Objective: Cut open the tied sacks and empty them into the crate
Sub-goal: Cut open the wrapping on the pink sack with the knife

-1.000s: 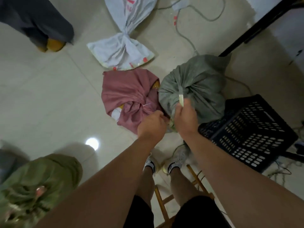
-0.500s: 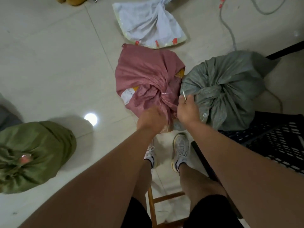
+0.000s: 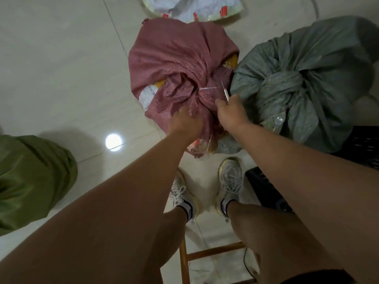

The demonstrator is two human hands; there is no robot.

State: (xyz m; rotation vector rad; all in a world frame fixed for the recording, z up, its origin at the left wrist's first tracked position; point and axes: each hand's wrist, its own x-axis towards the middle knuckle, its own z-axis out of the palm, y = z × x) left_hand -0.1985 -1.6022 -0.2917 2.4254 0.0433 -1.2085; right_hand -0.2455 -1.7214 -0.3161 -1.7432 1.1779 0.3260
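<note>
1. The view has dipped closer, and the right hand (image 3: 231, 111) has carried its thin blade (image 3: 225, 92) from the grey sack (image 3: 303, 83) toward the pink sack (image 3: 176, 64).
2. Left hand (image 3: 184, 124) clenches the pink neck — the white tie (image 3: 207, 88) shows uncut.
3. Next, I'd judge: slice that tie, then tip into the black crate (image 3: 361, 148) at right.

Pale glossy floor tiles (image 3: 51, 68) fill the view, a grout line (image 3: 114, 31) running toward 11 o'clock; a round ceiling-light reflection (image 3: 113, 141) glares at 9 o'clock, wooden stool rungs (image 3: 213, 253) at 6 o'clock
</note>
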